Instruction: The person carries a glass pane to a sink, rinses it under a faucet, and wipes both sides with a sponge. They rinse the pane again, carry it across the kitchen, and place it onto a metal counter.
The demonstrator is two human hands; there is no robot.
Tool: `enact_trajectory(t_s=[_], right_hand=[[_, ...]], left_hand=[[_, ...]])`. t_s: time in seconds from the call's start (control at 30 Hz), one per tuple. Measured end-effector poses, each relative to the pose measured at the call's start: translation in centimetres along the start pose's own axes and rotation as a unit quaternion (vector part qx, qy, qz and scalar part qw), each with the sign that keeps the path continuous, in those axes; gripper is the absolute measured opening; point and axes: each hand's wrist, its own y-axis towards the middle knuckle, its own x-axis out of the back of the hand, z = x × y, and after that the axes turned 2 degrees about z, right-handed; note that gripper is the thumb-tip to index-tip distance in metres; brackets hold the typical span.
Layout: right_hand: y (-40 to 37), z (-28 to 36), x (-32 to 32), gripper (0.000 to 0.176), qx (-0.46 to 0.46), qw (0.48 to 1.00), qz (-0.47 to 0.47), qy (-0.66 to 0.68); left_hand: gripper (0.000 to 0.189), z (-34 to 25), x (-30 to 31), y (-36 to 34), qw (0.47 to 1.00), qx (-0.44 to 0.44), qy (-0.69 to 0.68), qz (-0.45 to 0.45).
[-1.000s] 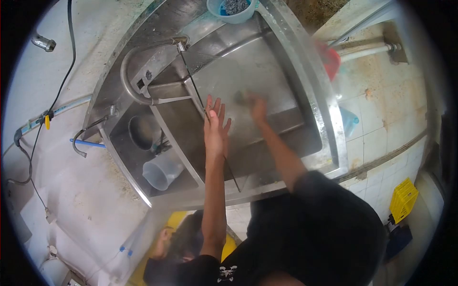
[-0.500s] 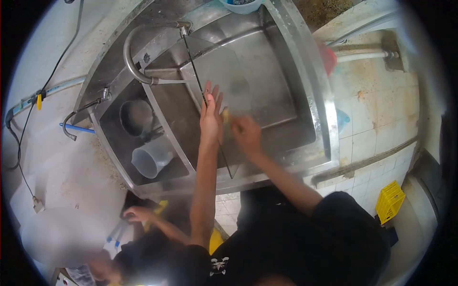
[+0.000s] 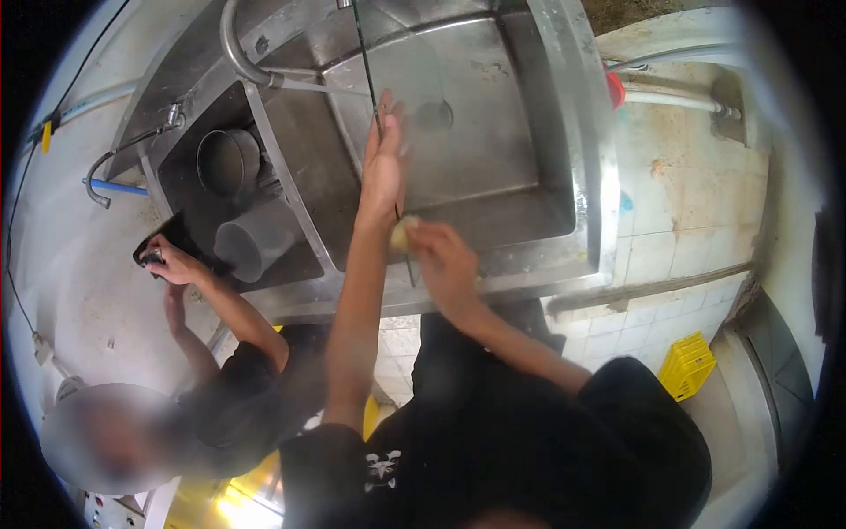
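Over the large steel sink basin (image 3: pixel 493 198) stands a clear glass pane (image 3: pixel 367 75), seen nearly edge-on as a thin dark line. My left hand (image 3: pixel 384 176) grips the pane by its edge, with the thumb on one side and fingers stretched along the other. A pale yellow sponge (image 3: pixel 402 235) is pinched in my right hand (image 3: pixel 449 271). The sponge is against or very close to the pane's lower part, below my left wrist. Water comes from the curved faucet (image 3: pixel 231 44) toward the pane.
In the smaller basin at left lie a metal pot (image 3: pixel 227 163) and a translucent pitcher (image 3: pixel 254 245). A co-worker's hand (image 3: pixel 174 263) holds a dark item beside that basin. A second faucet (image 3: pixel 115 163) stands at far left. A yellow crate (image 3: pixel 687 366) is at lower right.
My right hand with the sponge has moved down along the pane. The co-worker's hands have come up to the small basin's edge with a dark item. The view has shifted somewhat.
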Motion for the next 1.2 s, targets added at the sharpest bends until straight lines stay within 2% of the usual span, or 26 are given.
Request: enact_trajectory(t_s=[0.07,0.13,0.17,0.2,0.23,0.27,0.3,0.33,0.4,0.47,0.5,0.53,0.6,0.63,0.7,0.73,0.77,0.8,0.83,0.87,0.9,0.93,1.03,1.1,1.17,1.2], right_hand=[[-0.6,-0.6,-0.9,0.017,0.022,0.997,-0.055,0.042],[1.7,-7.1,-2.5,0.021,-0.087,0.995,-0.039,-0.042],[3.5,-11.7,-3.3,0.021,-0.111,0.987,-0.036,-0.114],[5.5,-17.4,-4.4,0.021,-0.135,0.973,-0.032,-0.186],[7.2,-24.6,-5.9,0.021,-0.277,0.938,0.03,-0.207],[7.3,-35.5,-7.0,0.021,-0.273,0.939,0.032,-0.206],[7.2,-43.2,-12.0,0.022,-0.249,0.891,-0.013,-0.38],[6.3,-39.1,-8.3,0.022,-0.247,0.891,-0.015,-0.38],[7.6,-29.2,-6.7,0.024,-0.283,0.885,0.141,-0.341],[3.5,-19.2,-3.9,0.024,-0.172,0.953,0.07,-0.24],[2.9,-11.1,-1.9,0.028,-0.126,0.982,0.034,-0.14],[1.6,-5.3,-0.3,0.035,-0.222,0.967,0.103,-0.067],[-1.9,0.6,-0.4,0.034,-0.102,0.993,-0.02,0.055],[-2.2,0.8,-0.2,0.034,-0.097,0.993,-0.025,0.055],[-2.8,0.2,0.1,0.044,-0.006,0.998,0.056,0.001],[-2.0,-1.1,-0.2,0.043,-0.119,0.99,0.077,-0.002],[-0.1,-3.9,-0.6,0.04,-0.162,0.976,0.122,-0.082],[2.2,-8.2,-1.4,0.037,-0.205,0.951,0.167,-0.161],[2.7,-15.2,-3.1,0.03,-0.144,0.94,0.159,-0.266],[4.7,-23.1,-5.0,0.032,-0.172,0.886,0.237,-0.36],[4.7,-33.1,-7.4,0.031,-0.208,0.865,0.272,-0.367],[4.7,-33.9,-7.3,0.031,-0.205,0.865,0.274,-0.367],[6.0,-34.7,-8.7,0.03,-0.179,0.908,0.262,-0.275],[0.2,-33.4,-8.2,0.029,-0.194,0.916,0.279,-0.213],[1.0,-32.4,-6.1,0.029,-0.17,0.933,0.267,-0.173],[-0.1,-24.0,-2.2,0.029,-0.165,0.931,0.27,-0.181]], left_hand=[[0.063,0.0,0.0,0.2,1.0,-0.001,-0.002,0.0],[0.063,0.0,0.1,0.2,1.0,0.002,-0.001,-0.006],[0.064,-0.1,0.1,0.1,1.0,0.001,-0.002,-0.004],[0.065,-0.2,0.1,0.0,1.0,0.001,-0.004,-0.001],[0.065,-0.2,0.2,-0.1,1.0,-0.001,-0.002,-0.003],[0.066,-0.1,0.2,-0.1,1.0,-0.004,-0.001,-0.004],[0.066,0.0,-0.1,0.0,1.0,-0.006,-0.004,-0.003],[0.066,-0.1,-0.3,0.4,1.0,-0.008,-0.003,-0.001],[0.065,0.1,-0.4,0.1,1.0,0.005,0.014,-0.009],[0.064,-0.9,-1.4,-1.1,1.0,0.017,0.016,-0.015],[0.063,-1.4,-2.0,-0.6,1.0,0.009,0.024,-0.007],[0.063,-1.4,-2.2,-0.5,1.0,0.01,0.017,-0.008],[0.062,-1.5,-2.2,-0.8,1.0,0.008,0.029,-0.002],[0.062,-1.2,-1.7,-0.3,1.0,0.003,0.03,0.003],[0.062,0.5,-0.1,0.4,1.0,0.005,0.016,-0.006],[0.062,0.4,-0.1,0.4,1.0,0.006,0.019,-0.004],[0.062,0.2,0.0,0.3,1.0,0.003,0.016,-0.003],[0.062,0.1,0.2,0.0,1.0,0.001,0.014,-0.005],[0.062,0.2,0.4,-0.3,1.0,0.004,0.016,-0.007],[0.062,0.3,0.4,-0.2,1.0,0.0,0.022,-0.003],[0.062,0.4,0.3,0.0,1.0,-0.005,0.027,0.002],[0.062,0.8,0.2,0.0,1.0,-0.007,0.027,-0.002],[0.062,0.8,0.3,1.1,0.999,-0.025,0.035,-0.006],[0.062,0.9,0.1,0.3,0.997,-0.043,0.065,0.01],[0.061,0.9,-0.2,0.8,0.997,-0.058,0.042,0.004],[0.061,1.0,-0.3,0.8,0.997,-0.054,0.062,-0.005]])
